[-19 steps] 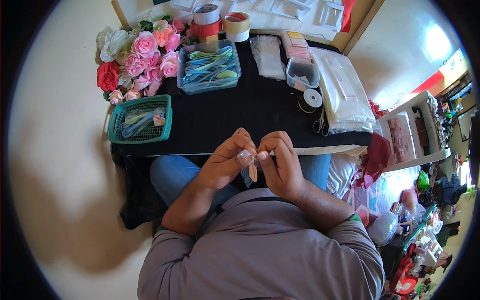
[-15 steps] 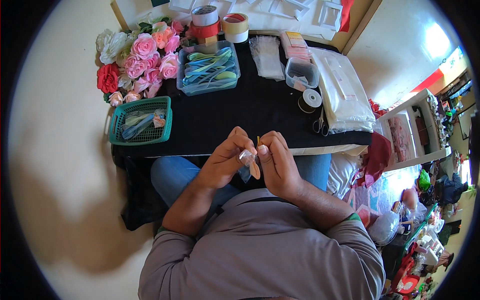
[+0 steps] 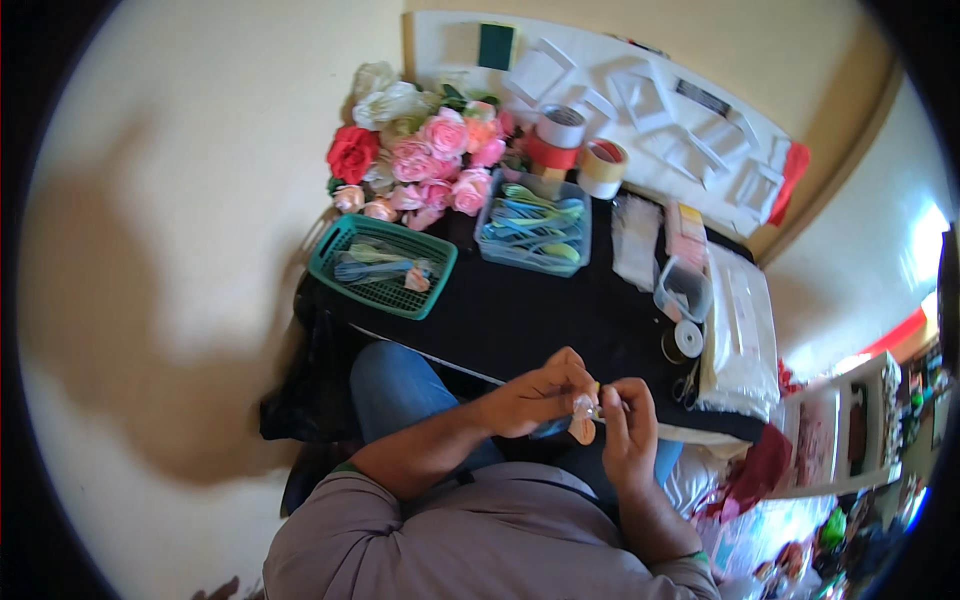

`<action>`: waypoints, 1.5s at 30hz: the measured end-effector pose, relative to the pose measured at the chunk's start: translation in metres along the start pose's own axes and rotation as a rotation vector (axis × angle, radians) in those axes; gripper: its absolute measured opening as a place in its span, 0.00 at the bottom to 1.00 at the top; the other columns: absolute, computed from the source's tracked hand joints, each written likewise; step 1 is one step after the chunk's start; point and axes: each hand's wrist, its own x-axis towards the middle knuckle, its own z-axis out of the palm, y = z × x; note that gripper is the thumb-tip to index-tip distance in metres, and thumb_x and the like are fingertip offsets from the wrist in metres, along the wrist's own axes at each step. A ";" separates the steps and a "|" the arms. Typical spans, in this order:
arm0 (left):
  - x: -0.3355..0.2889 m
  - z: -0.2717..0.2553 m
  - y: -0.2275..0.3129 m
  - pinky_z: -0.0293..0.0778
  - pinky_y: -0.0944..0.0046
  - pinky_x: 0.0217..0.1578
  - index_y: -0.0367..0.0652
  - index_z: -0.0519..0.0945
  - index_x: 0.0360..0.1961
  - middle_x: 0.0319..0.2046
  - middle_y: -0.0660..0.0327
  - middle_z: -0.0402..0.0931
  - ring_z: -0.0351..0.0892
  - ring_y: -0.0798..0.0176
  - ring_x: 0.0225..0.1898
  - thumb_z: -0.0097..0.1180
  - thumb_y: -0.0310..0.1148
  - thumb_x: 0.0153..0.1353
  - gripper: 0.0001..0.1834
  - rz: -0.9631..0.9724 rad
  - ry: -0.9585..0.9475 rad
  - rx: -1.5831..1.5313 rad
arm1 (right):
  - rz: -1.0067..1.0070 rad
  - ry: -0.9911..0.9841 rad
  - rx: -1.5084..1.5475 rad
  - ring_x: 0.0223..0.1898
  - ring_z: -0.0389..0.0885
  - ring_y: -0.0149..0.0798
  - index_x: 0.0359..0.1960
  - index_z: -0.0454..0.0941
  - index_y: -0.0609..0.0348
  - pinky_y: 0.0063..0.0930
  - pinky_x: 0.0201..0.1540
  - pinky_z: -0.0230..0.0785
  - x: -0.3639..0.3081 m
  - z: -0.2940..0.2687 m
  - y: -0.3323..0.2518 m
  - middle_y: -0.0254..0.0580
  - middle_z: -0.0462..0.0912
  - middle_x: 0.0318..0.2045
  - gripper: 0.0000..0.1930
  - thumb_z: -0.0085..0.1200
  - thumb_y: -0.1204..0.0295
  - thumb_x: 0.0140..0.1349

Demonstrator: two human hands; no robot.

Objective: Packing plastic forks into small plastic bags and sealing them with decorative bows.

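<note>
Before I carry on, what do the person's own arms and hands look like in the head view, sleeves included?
The left hand and right hand are bare, with no gloves or watch visible. The forearms are uncovered too. The shirt is plain greyish, with short sleeves edged in green trim.

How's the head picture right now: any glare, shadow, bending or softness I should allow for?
Head view, far right: glare burns out a bright patch; head view, left: a broad, soft-edged shadow darkens the cream background; head view, top: the white board bows along its upper edge, and the corners are black; head view, lower centre: the peach tag looks soft, its detail unclear.
</note>
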 end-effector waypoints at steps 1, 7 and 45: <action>-0.001 0.000 -0.001 0.63 0.71 0.48 0.41 0.72 0.43 0.40 0.64 0.62 0.69 0.72 0.44 0.46 0.33 0.72 0.07 -0.016 -0.006 -0.107 | -0.013 -0.028 0.003 0.37 0.68 0.22 0.39 0.72 0.62 0.15 0.38 0.62 0.001 0.001 0.001 0.34 0.71 0.34 0.04 0.46 0.75 0.70; -0.002 0.000 0.000 0.65 0.72 0.47 0.43 0.70 0.47 0.41 0.67 0.69 0.70 0.75 0.44 0.48 0.34 0.72 0.08 -0.100 -0.022 -0.482 | -0.711 -0.009 -0.634 0.40 0.75 0.48 0.41 0.74 0.64 0.40 0.44 0.68 0.012 0.006 0.001 0.48 0.77 0.39 0.15 0.55 0.84 0.49; -0.048 -0.058 0.006 0.70 0.71 0.43 0.42 0.71 0.45 0.37 0.63 0.72 0.75 0.71 0.42 0.49 0.31 0.70 0.06 -0.060 0.252 -0.569 | 0.086 -0.332 0.105 0.36 0.70 0.26 0.45 0.70 0.65 0.21 0.41 0.63 0.043 0.064 0.010 0.37 0.72 0.36 0.09 0.38 0.75 0.72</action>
